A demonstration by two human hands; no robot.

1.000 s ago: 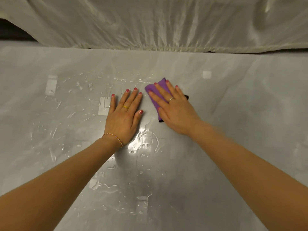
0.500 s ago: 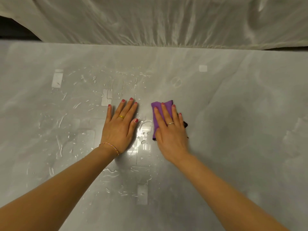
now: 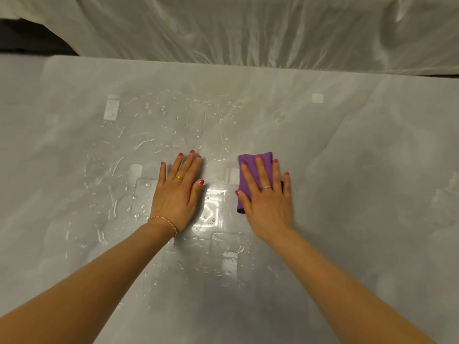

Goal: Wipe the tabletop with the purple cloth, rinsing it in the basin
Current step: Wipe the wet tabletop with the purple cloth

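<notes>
Both hands lie flat with straight fingers: the right hand (image 3: 267, 202) presses the folded purple cloth (image 3: 255, 170) onto the glossy grey table (image 3: 360, 194). The left hand (image 3: 177, 194), at nine o'clock from the cloth, rests on bare wet surface, with water droplets (image 3: 173, 120) at twelve o'clock beyond it.

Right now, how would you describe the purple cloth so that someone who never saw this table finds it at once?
Start from the wide grey tabletop, wet with droplets on its left half. Near its middle two hands lie flat, side by side; the purple cloth lies under the right hand, its folded far edge showing past the fingertips. It is the only strongly coloured thing on the table.
</notes>
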